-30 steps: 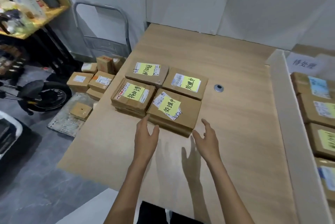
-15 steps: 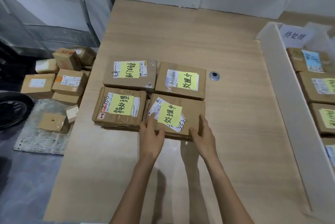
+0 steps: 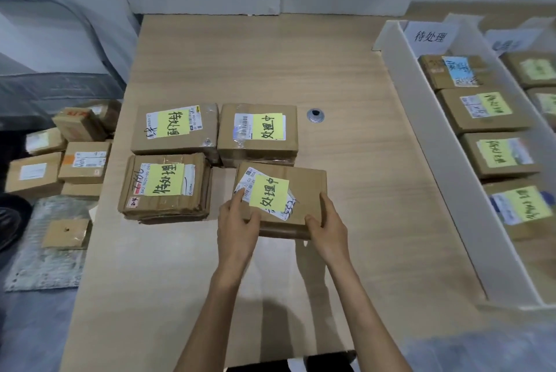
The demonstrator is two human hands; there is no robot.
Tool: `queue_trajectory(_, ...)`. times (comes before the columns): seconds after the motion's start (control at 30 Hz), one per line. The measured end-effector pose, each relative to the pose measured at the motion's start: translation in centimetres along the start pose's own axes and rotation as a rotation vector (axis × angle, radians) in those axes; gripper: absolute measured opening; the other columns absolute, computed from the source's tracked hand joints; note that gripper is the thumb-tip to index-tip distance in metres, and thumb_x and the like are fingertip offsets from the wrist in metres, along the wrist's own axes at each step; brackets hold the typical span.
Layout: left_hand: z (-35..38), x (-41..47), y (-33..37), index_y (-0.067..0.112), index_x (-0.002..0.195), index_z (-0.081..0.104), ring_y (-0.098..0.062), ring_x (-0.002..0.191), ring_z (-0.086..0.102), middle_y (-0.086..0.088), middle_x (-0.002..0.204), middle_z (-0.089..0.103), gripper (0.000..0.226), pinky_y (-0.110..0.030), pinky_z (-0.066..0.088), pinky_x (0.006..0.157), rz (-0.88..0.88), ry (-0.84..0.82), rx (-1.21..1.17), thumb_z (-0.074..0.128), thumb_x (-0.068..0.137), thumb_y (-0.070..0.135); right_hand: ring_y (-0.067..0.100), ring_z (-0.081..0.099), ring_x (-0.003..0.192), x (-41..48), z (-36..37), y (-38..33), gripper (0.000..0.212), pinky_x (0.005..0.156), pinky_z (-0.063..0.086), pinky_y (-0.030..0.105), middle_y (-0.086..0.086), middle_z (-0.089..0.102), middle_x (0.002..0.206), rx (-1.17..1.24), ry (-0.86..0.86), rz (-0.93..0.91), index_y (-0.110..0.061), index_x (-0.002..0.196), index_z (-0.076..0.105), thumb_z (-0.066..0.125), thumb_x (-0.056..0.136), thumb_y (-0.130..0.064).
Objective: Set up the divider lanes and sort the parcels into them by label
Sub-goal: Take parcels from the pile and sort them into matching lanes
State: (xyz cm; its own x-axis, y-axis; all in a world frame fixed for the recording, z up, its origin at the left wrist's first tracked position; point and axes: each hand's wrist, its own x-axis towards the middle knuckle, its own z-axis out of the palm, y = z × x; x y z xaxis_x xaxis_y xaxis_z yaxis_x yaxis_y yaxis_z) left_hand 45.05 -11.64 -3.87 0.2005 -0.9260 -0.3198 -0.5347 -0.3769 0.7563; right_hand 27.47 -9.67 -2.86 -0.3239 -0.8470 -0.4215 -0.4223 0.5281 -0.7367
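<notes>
**Both hands on the near parcel**

The person stands at the six o'clock edge of the desk (image 3: 346, 70), and both hands clamp one cardboard parcel (image 3: 304, 191). The left hand (image 3: 237, 230) takes its near-left corner, thumb resting on the white shipping label; the right hand (image 3: 326, 227) takes the near-right corner, fingers curled over the side. Each grip is closed on the box, one at either end, which I judge keeps a flat carton level as it comes up.

Its yellow note (image 3: 268, 193) reads 处理中. Three stacks of parcels sit just beside it: one at twelve o'clock (image 3: 257, 127) with the same wording, and two at nine and ten o'clock marked 待处理 (image 3: 165, 186) (image 3: 174, 129).

At three o'clock stand the white divider lanes (image 3: 433, 143). The nearer lane has a sign (image 3: 430, 37) reading 待处理 and holds a row of parcels. This box's label differs, so it likely belongs in the farther lane, whose sign (image 3: 508, 40) is too blurred to read.

More parcels lie on the floor (image 3: 39, 326) at nine o'clock.
</notes>
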Motion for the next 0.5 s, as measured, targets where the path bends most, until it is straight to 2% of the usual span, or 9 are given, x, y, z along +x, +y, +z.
queue_trajectory(0.17, 5.1, -4.7, 4.4, 0.03, 0.146, 0.041, -0.024, 0.128, 0.048, -0.005, 0.144, 0.042, 0.053, -0.038, 0.042, 0.101, 0.063, -0.022, 0.054, 0.053, 0.094, 0.03, 0.022, 0.042, 0.136, -2.5, -7.0, 3.7, 0.06, 0.108, 0.035, 0.031, 0.001, 0.044, 0.149, 0.053, 0.084, 0.02, -0.024, 0.152, 0.032, 0.052, 0.096, -0.017)
queue_trajectory(0.27, 8.8, -8.6, 7.9, 0.031, 0.145, 0.042, -0.023, 0.126, 0.049, -0.003, 0.144, 0.043, 0.052, -0.037, 0.042, 0.1, 0.135, -0.025, 0.04, 0.054, 0.094, 0.033, 0.021, 0.042, 0.136, -4.0, -12.9, 6.3, 0.059, 0.11, 0.037, 0.034, 0.0, 0.044, 0.149, 0.113, 0.15, -0.002, -0.025, 0.152, 0.032, 0.053, 0.097, -0.018)
queue_trajectory(0.4, 14.4, -13.7, 13.0, 0.032, 0.144, 0.043, -0.021, 0.127, 0.048, -0.003, 0.144, 0.043, 0.052, -0.035, 0.041, 0.097, 0.269, -0.031, 0.02, 0.056, 0.094, 0.033, 0.018, 0.047, 0.131, -6.1, -21.7, 9.5, 0.055, 0.104, 0.039, 0.029, -0.006, 0.05, 0.139, 0.166, 0.27, -0.076, -0.022, 0.149, 0.038, 0.053, 0.096, -0.014)
queue_trajectory(0.5, 18.5, -17.2, 17.3, 0.033, 0.143, 0.043, -0.019, 0.126, 0.048, -0.002, 0.142, 0.044, 0.05, -0.03, 0.038, 0.092, 0.379, -0.064, -0.004, 0.054, 0.094, 0.033, 0.017, 0.046, 0.132, -7.2, -28.2, 12.2, 0.059, 0.109, 0.041, 0.037, -0.007, 0.048, 0.143, 0.222, 0.362, -0.084, -0.024, 0.149, 0.038, 0.055, 0.094, -0.015)
